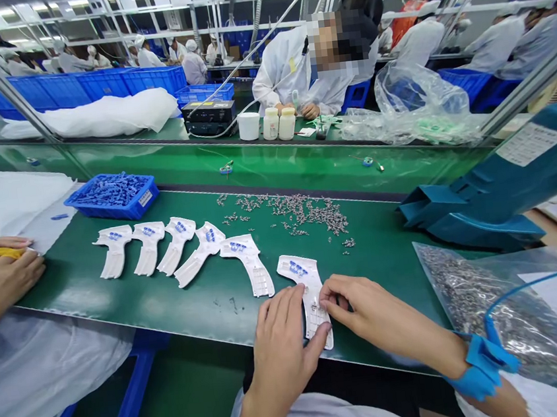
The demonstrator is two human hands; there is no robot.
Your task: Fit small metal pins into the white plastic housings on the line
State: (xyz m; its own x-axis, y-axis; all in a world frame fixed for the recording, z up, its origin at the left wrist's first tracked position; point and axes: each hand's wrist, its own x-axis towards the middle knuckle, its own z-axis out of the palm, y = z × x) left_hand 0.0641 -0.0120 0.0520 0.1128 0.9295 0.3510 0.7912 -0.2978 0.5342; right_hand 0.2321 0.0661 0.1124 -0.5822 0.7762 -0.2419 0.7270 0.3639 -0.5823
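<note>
A white gun-shaped plastic shell half [310, 285] lies on the green bench with small blue parts seated in its wide end. My left hand [283, 340] holds it along the near side, fingertips by its middle and thumb toward the handle end. My right hand [350, 300] pinches thumb and forefinger together over the handle; whatever they hold is too small to make out. Tiny metal pieces show inside the handle. Several similar white shells [247, 261] with blue parts lie in a row to the left. Loose small metal parts [311, 211] are scattered beyond my hands.
A blue bin of blue parts [112, 193] stands at the back left. To the right are a clear bag of metal parts [499, 318] and a teal holder [477, 201]. A neighbour's hands [4, 277] hold something yellow at left. Another person [313, 65] works across the line.
</note>
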